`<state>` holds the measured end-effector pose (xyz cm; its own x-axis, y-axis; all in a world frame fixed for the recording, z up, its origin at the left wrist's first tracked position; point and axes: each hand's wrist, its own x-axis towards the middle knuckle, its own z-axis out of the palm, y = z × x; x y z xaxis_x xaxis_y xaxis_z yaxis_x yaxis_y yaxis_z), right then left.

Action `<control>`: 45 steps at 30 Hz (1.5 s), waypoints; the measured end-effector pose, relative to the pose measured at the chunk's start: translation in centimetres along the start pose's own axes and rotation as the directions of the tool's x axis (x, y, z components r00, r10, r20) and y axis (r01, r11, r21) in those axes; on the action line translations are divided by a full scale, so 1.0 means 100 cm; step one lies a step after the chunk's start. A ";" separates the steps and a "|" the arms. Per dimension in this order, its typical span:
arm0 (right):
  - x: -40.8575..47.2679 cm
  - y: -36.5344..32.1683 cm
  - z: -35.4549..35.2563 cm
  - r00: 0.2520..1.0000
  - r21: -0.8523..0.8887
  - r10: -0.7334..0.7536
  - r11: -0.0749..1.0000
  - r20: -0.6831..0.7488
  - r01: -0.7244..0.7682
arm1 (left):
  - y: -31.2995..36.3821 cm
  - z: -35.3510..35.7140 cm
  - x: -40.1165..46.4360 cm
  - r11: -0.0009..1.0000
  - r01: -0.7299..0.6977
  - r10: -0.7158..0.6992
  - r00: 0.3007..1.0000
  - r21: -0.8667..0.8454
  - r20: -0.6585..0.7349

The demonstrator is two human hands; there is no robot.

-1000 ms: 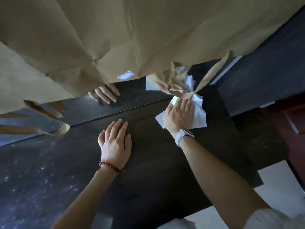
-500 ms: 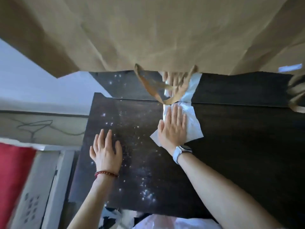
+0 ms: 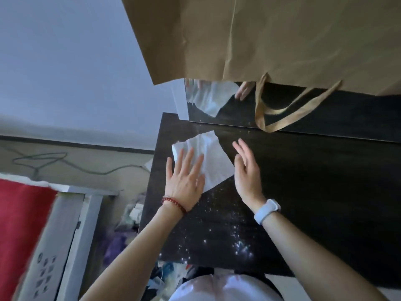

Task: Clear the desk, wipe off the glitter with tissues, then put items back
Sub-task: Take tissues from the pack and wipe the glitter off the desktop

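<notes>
A white tissue [image 3: 211,157] lies flat near the far left corner of the dark wooden desk [image 3: 314,181]. My left hand [image 3: 185,181] presses on the tissue's near left part with straight, spread fingers. My right hand [image 3: 247,170] hovers just right of the tissue, fingers straight and lifted, holding nothing. Glitter [image 3: 236,242] speckles the desk near its front edge, between my forearms, and a thinner trail of it runs toward the tissue.
A brown paper bag [image 3: 271,40] hangs over the back of the desk, its ribbon handle [image 3: 288,109] drooping onto a mirror [image 3: 217,105] that reflects the tissue. Left of the desk are a wall, a cable on the floor, a white box and red fabric [image 3: 19,224].
My right hand has lifted off the tissue and moved to its right. My left hand has moved onto the tissue. The tissue now sits further left on the desk, and the view has shifted.
</notes>
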<state>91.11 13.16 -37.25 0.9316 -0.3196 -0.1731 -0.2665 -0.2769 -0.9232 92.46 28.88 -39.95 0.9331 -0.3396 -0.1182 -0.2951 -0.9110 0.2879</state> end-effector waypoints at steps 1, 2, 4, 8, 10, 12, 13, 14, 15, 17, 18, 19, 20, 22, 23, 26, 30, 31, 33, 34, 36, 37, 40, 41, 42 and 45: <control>-0.001 0.014 -0.015 0.997 -0.097 -0.031 0.995 -0.069 0.024 | 0.001 0.006 0.012 0.998 -0.048 0.045 0.996 0.039 0.076; -0.001 0.027 -0.029 0.989 -0.228 -0.072 0.973 -0.131 0.041 | 0.000 0.011 0.026 0.995 -0.063 0.054 0.992 0.079 0.118; 0.000 0.052 -0.057 0.976 -0.492 -0.130 0.870 -0.177 0.027 | -0.001 0.018 0.053 0.991 0.005 -0.021 0.991 0.131 0.129; 0.006 0.083 -0.094 0.976 -0.734 -0.080 0.672 -0.203 -0.098 | 0.038 0.028 0.077 0.984 -0.071 0.047 0.988 0.163 0.148; 0.007 0.090 -0.097 0.973 -0.762 -0.079 0.636 -0.216 -0.118 | 0.071 0.039 0.075 0.936 -0.329 0.298 0.930 0.124 0.217; 0.008 0.092 -0.095 0.967 -0.770 -0.082 0.622 -0.242 -0.140 | 0.094 0.043 0.084 0.843 -0.525 0.482 0.834 0.116 0.269; 0.008 0.093 -0.094 0.964 -0.776 -0.086 0.613 -0.250 -0.147 | 0.099 0.043 0.094 0.798 -0.586 0.530 0.795 0.145 0.295; 0.007 0.095 -0.094 0.962 -0.784 -0.092 0.602 -0.256 -0.150 | 0.101 0.041 0.104 0.765 -0.619 0.552 0.773 0.180 0.313; 0.008 0.096 -0.095 0.962 -0.790 -0.099 0.595 -0.255 -0.148 | 0.099 0.040 0.112 0.758 -0.618 0.548 0.776 0.208 0.312; 0.007 0.098 -0.096 0.964 -0.791 -0.110 0.597 -0.242 -0.131 | 0.079 0.037 0.112 0.833 -0.507 0.449 0.853 0.221 0.266; 0.007 0.097 -0.097 0.964 -0.786 -0.113 0.605 -0.241 -0.126 | 0.062 0.033 0.104 0.891 -0.403 0.357 0.906 0.210 0.227; 0.007 0.097 -0.097 0.963 -0.782 -0.115 0.610 -0.242 -0.124 | 0.042 0.029 0.094 0.942 -0.279 0.247 0.953 0.186 0.177; 0.007 0.097 -0.097 0.964 -0.781 -0.116 0.612 -0.241 -0.122 | 0.020 0.023 0.082 0.977 -0.142 0.123 0.985 0.156 0.125; 0.007 0.095 -0.095 0.963 -0.780 -0.115 0.613 -0.242 -0.123 | -0.015 0.008 0.066 0.982 0.149 -0.162 0.981 0.118 0.106; 0.007 0.095 -0.095 0.963 -0.781 -0.114 0.612 -0.243 -0.125 | -0.022 0.003 0.065 0.956 0.274 -0.286 0.951 0.108 0.115; 0.007 0.096 -0.094 0.966 -0.785 -0.106 0.607 -0.237 -0.126 | 0.012 0.009 0.081 0.908 0.413 -0.419 0.896 0.071 0.146; 0.009 0.099 -0.095 0.963 -0.785 -0.108 0.604 -0.247 -0.134 | 0.096 0.038 0.094 0.994 -0.030 0.003 0.973 0.109 0.233; 0.009 0.100 -0.095 0.962 -0.784 -0.115 0.607 -0.249 -0.130 | 0.109 0.040 0.090 0.976 -0.174 0.135 0.956 0.132 0.262; 0.008 0.101 -0.096 0.961 -0.778 -0.119 0.615 -0.249 -0.126 | 0.111 0.042 0.082 0.911 -0.373 0.307 0.898 0.177 0.314; 0.008 0.100 -0.096 0.962 -0.779 -0.122 0.616 -0.243 -0.119 | 0.098 0.041 0.077 0.903 -0.386 0.320 0.898 0.191 0.304; 0.008 0.098 -0.096 0.965 -0.780 -0.122 0.616 -0.234 -0.111 | 0.055 0.034 0.064 0.950 -0.240 0.195 0.955 0.198 0.221; 0.008 0.097 -0.097 0.965 -0.780 -0.121 0.616 -0.232 -0.110 | 0.027 0.027 0.056 0.976 -0.103 0.069 0.982 0.191 0.174; 0.007 0.096 -0.096 0.965 -0.781 -0.128 0.616 -0.230 -0.104 | -0.036 0.002 0.030 0.939 0.323 -0.338 0.930 0.116 0.145; 0.006 0.096 -0.096 0.965 -0.779 -0.126 0.619 -0.230 -0.105 | -0.041 -0.002 0.026 0.913 0.397 -0.407 0.903 0.098 0.134; 0.006 0.096 -0.096 0.964 -0.775 -0.127 0.623 -0.233 -0.105 | -0.037 -0.001 0.028 0.901 0.422 -0.432 0.895 0.099 0.115; 0.007 0.098 -0.094 0.960 -0.780 -0.151 0.619 -0.236 -0.094 | 0.001 0.014 0.050 0.974 0.208 -0.218 0.969 0.088 0.119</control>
<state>86.79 1.69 -43.18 0.8763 -0.4787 0.0543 -0.4454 -0.8480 -0.2872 96.81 26.80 -41.82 0.9437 -0.1584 -0.2905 -0.1111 -0.9787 0.1727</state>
